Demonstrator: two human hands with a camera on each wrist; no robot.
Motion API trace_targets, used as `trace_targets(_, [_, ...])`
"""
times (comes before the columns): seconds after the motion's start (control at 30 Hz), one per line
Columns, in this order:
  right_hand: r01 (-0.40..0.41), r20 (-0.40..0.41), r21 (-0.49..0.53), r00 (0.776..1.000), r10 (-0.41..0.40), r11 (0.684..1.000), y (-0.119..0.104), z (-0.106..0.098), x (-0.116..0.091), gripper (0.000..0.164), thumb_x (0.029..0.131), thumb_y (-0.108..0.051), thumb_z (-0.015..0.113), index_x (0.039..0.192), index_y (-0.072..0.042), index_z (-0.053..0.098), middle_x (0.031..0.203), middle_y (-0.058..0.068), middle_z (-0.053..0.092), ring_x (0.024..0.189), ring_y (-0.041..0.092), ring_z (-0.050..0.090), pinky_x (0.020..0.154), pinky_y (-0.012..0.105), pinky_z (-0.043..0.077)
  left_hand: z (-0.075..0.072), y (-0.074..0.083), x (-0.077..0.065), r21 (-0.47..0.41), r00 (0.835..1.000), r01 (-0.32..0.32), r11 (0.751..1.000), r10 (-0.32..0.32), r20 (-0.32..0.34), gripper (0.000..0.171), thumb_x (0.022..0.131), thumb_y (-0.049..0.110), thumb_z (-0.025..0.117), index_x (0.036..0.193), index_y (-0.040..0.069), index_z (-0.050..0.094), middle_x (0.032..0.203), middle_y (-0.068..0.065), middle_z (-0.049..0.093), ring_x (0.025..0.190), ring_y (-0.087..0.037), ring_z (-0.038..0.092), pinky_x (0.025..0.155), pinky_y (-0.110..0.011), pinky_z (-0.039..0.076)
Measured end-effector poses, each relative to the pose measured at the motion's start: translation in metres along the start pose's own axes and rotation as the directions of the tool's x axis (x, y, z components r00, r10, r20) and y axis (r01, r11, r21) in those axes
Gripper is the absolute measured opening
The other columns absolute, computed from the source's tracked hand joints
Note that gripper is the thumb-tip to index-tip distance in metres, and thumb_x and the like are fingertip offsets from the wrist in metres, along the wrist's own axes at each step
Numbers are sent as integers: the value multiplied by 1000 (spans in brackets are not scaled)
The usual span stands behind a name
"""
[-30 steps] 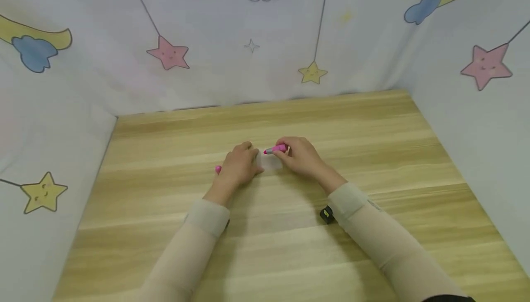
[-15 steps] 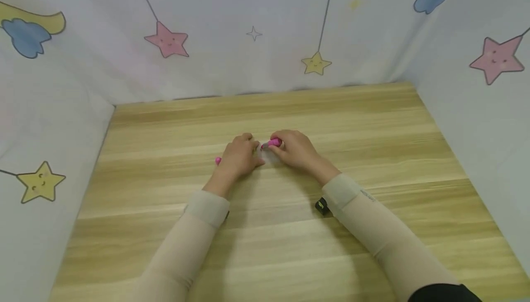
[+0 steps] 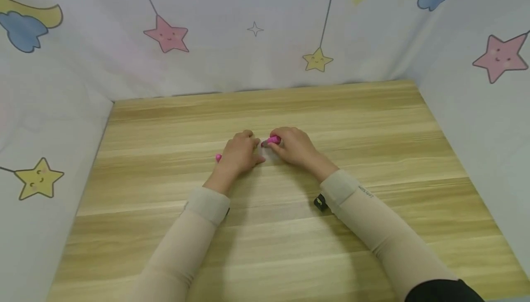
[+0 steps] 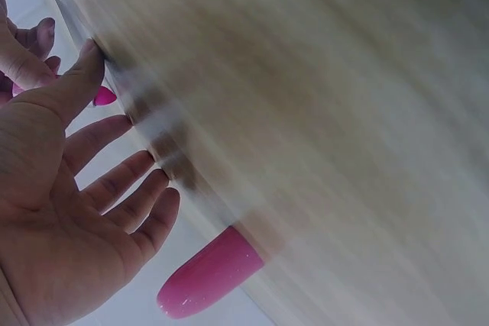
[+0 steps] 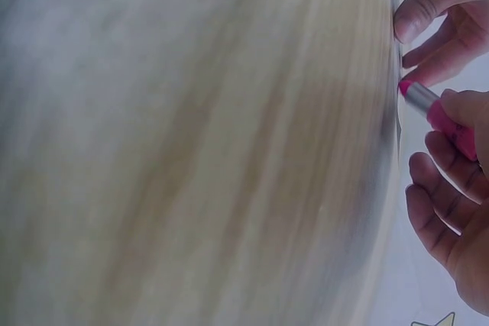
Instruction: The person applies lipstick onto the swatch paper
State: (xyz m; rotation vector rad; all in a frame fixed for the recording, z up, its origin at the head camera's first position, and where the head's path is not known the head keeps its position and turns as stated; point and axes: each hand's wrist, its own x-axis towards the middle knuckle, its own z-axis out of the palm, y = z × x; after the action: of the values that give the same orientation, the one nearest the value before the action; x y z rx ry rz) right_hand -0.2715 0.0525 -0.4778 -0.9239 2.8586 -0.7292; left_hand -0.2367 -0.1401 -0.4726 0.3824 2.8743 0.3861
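Observation:
My right hand pinches a pink marker with a silver collar and a bright pink tip. In the right wrist view, the tip of that marker points down at the surface beside the left hand's fingers. My left hand rests with spread fingertips on the table, apparently on a small pale sheet between the hands; most of it is hidden. Just left of the left hand is a rounded pink cap. The left wrist view shows this cap standing upright on the table, apart from the fingers.
The wood-grain table is bounded by pale fabric walls printed with stars and clouds. A small black device sits under the right cuff. Both forearms reach in from the near side.
My right hand has brought the marker slightly left and down, so its tip is closer to the left hand's fingers. The head view has tilted downward. My left hand stays over the sheet.

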Motion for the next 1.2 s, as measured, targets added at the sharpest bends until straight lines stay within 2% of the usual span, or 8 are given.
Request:
trace_targets(0.33, [15,15,-7,1000,-14,1000,-1,-1,-1,24,95,-30,73,104,-9,73,84,1,65,76,20,58,69,38,47,-2,1,-2,1,1000,-2,1000,2,12,62,91,42,76,139,6,62,149,-19,46,135,-40,46,107,-54,43])
trace_targets(0.6, [33,36,23,999,-34,999,-3,-4,-3,19,95,-28,73,98,-9,72,75,-2,60,69,16,52,63,33,41,-2,1,-2,0,1000,0,1000,0,18,61,91,41,76,139,5,62,149,-19,46,134,-41,47,106,-55,44])
trace_targets(1.2, [53,105,36,993,-57,998,-6,-8,-9,21,95,-26,73,103,-7,75,84,0,68,74,17,58,69,34,48,-5,2,-2,36,1000,-5,999,4,24,55,92,41,75,134,6,65,148,-20,47,132,-41,49,103,-56,47])
